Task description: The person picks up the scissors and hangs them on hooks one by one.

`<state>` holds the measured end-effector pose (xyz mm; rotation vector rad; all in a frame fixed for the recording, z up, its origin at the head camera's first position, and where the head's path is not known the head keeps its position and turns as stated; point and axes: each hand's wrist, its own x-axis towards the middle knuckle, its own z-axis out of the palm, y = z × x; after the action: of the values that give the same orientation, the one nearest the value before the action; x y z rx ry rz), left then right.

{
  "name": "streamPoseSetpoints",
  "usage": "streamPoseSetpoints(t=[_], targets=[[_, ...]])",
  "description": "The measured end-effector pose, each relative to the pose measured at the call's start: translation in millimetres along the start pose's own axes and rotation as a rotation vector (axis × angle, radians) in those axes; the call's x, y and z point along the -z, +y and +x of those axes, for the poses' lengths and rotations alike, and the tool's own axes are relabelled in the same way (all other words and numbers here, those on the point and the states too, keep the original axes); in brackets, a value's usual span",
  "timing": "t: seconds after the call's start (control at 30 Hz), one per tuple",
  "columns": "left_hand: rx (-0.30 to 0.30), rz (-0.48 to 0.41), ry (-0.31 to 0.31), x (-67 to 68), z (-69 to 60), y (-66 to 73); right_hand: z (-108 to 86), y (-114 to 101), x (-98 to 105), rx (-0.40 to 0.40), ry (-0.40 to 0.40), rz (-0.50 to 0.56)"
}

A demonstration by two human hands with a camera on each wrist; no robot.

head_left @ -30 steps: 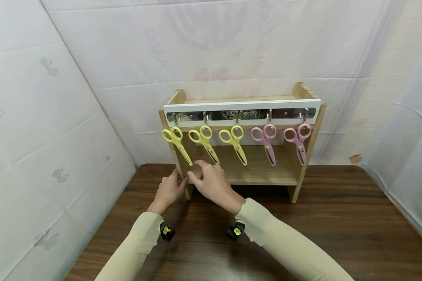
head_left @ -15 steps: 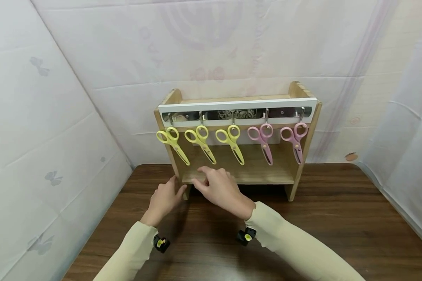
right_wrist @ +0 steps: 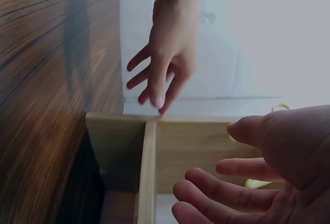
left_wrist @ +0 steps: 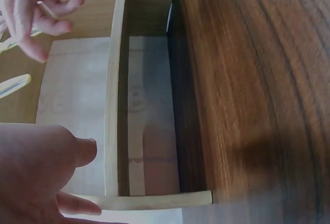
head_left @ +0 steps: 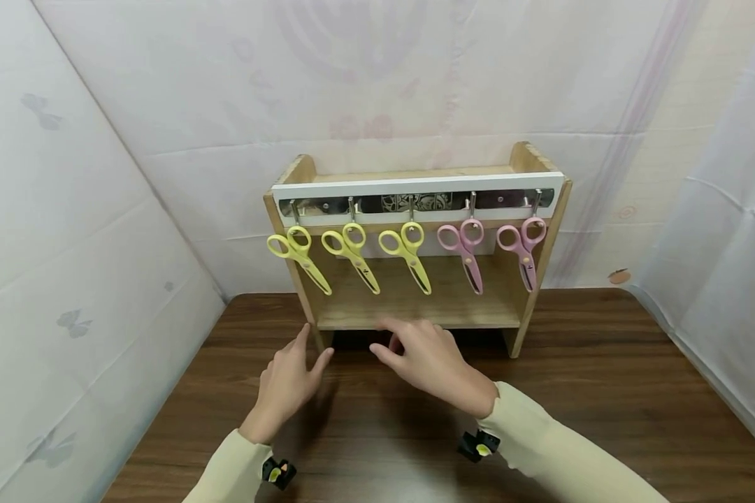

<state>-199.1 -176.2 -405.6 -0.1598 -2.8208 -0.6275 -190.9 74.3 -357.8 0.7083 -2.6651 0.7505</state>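
A small wooden shelf [head_left: 415, 325] stands on the table, a white hook rail [head_left: 333, 190] across its front. Three pairs of yellow scissors hang at the left and centre of the rail, among them the leftmost yellow scissors [head_left: 305, 260]. Two pairs of pink scissors, including the rightmost pink scissors [head_left: 526, 260], hang to the right. My left hand [head_left: 286, 381] is by the shelf's lower left corner, fingers extended, holding nothing. In front of the bottom board hovers my right hand [head_left: 424, 356], fingers loosely bent and nothing in them; the right wrist view shows this hand [right_wrist: 247, 182] apart from the wood.
The dark wood-grain table [head_left: 377, 447] spreads in front of the shelf and to both sides. Pale patterned sheeting [head_left: 384, 84] hangs behind, with another sheet [head_left: 82, 293] along the left side.
Both hands have drawn back from the shelf's left side panel toward the person. The right hand has also moved right. The scissors still hang on their hooks; the head view has shifted slightly.
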Motion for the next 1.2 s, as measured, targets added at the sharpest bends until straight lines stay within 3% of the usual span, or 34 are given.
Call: streamPoseSetpoints(t=[0.1,0.23,0.63,0.8,1.03,1.2], targets=[[-0.027,-0.033,0.025,-0.8,-4.2,0.4,-9.0,10,4,0.001,0.000,-0.022],[-0.107,-0.060,0.062,-2.2,-9.4,0.0,-22.9,27,9,-0.003,0.016,-0.035],[-0.316,-0.038,0.160,-6.0,-16.5,-6.9,-63.7,81,27,0.039,0.214,-0.170],[-0.341,-0.022,0.169,-11.0,-18.0,-12.9,-75.0,96,25,0.064,0.252,-0.200],[-0.388,-0.004,0.209,-12.4,-17.6,-16.1,-89.5,116,25,0.192,0.359,-0.287],[-0.402,0.015,0.218,-14.2,-15.4,-21.5,-101.2,131,27,0.193,0.370,-0.370]])
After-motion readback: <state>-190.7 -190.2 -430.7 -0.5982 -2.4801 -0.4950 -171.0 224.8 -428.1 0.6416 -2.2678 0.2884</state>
